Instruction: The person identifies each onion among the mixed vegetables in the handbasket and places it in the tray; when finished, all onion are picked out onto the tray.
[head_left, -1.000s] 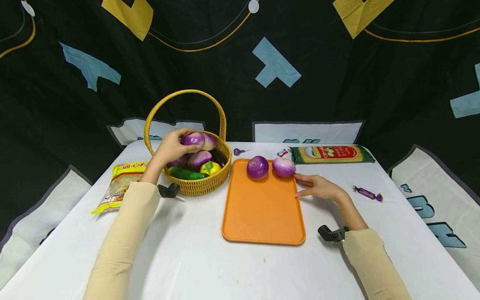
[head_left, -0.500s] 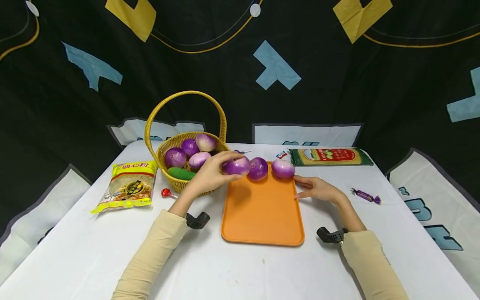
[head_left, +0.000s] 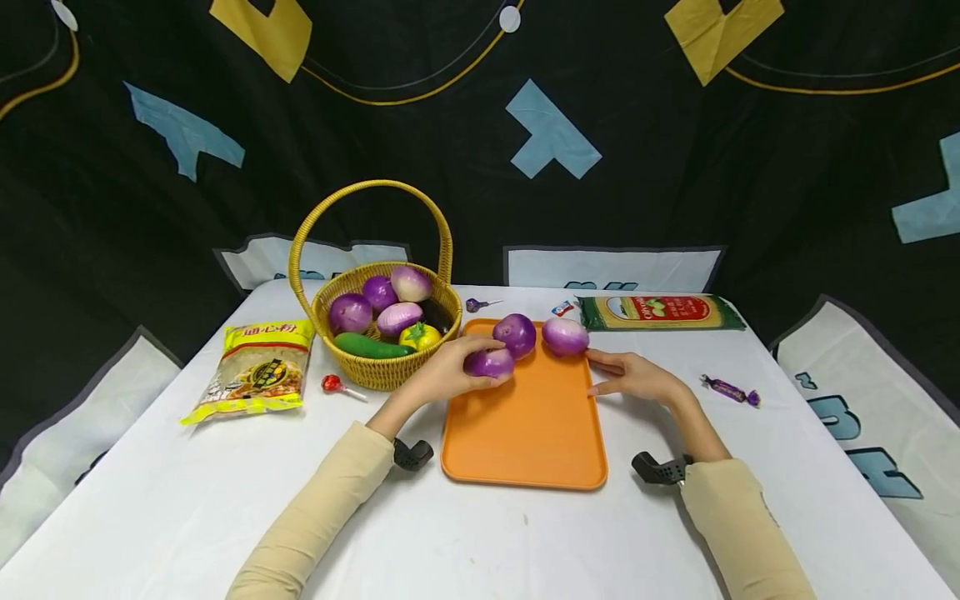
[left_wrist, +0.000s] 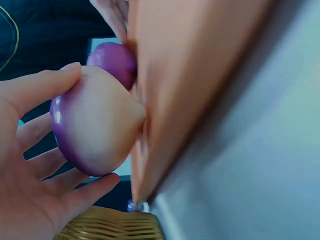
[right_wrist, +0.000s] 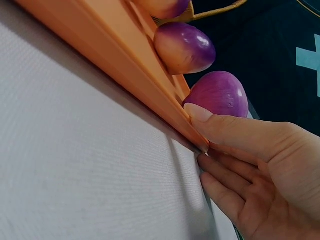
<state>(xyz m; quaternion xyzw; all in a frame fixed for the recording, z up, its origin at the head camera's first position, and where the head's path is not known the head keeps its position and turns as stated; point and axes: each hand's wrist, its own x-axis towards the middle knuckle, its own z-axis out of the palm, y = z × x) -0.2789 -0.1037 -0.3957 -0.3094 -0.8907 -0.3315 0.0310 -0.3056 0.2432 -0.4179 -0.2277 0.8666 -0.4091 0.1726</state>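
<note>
Gripping a purple onion between thumb and curled fingers near the far left corner of an orange tray, the left hand takes its broad middle, likely surest on something firm and slippery; the right hand pinches the tray's edge.

Yellow food bag, red lollipop, purple lollipop, green packet, purple-wrapped candy, black backdrop
</note>
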